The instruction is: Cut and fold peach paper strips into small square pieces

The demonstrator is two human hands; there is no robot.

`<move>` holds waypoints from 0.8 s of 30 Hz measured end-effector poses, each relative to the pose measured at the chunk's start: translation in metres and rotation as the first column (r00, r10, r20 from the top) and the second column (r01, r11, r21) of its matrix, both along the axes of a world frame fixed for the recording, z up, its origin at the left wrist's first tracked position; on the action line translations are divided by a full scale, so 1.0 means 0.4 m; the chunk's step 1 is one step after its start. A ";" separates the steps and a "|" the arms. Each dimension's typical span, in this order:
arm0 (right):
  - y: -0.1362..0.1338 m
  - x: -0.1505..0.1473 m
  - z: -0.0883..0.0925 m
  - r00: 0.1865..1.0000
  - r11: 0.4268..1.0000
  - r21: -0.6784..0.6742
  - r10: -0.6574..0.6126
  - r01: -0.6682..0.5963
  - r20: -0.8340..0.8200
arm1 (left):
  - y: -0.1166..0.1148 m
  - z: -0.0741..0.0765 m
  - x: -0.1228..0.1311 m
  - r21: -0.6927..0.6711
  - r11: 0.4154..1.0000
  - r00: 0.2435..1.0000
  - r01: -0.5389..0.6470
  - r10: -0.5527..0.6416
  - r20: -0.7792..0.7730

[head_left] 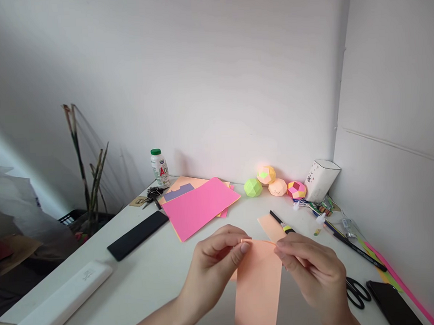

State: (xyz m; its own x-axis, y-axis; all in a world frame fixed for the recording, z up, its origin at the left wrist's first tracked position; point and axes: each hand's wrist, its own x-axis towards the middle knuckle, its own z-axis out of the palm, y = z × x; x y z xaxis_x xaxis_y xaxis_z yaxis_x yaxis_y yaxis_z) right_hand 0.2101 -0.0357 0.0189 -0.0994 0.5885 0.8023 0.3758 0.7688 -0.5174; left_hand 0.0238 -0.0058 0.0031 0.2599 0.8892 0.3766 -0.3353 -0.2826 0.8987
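Note:
Both my hands hold a long peach paper strip (258,289) up over the white desk (150,272). My left hand (215,264) pinches the strip's top left corner with thumb and fingers closed. My right hand (312,271) pinches the top right corner, fingers curled. The top edge of the strip is bent over a little between the two pinches. The strip hangs down toward me. A second peach piece (271,226) lies flat on the desk just behind it, beside a black and yellow pen (283,224).
A pink sheet (201,207) tops a paper stack at the back. Several folded paper balls (272,185) sit by the wall with a white box (321,179). A bottle (160,167), keys (152,195), black phone (138,234), scissors (357,292) and pens (356,250) lie around.

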 end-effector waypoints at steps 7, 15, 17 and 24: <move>0.001 0.002 -0.010 1.000 0.999 -0.050 -0.021 0.020 -0.018 | -0.003 0.000 0.001 0.017 1.000 1.000 -0.008 0.008 0.013; -0.002 -0.004 -0.021 0.983 0.964 -0.255 -0.119 0.080 -0.142 | 0.000 -0.014 -0.005 0.012 1.000 0.999 -0.003 0.003 0.036; -0.003 -0.006 -0.009 0.986 0.959 -0.275 -0.108 0.069 -0.129 | 0.002 -0.018 -0.007 0.010 1.000 1.000 -0.005 0.005 0.031; -0.002 -0.006 0.006 0.990 0.956 -0.291 -0.054 0.014 -0.132 | 0.000 -0.017 -0.011 0.001 1.000 1.000 0.014 -0.014 0.013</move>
State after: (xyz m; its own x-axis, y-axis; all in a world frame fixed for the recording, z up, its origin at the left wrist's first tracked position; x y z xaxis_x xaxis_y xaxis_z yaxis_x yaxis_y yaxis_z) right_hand 0.2076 -0.0364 0.0211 0.0235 0.7983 0.6018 0.3089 0.5667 -0.7638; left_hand 0.0195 -0.0059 -0.0036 0.2671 0.8854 0.3805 -0.3511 -0.2783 0.8940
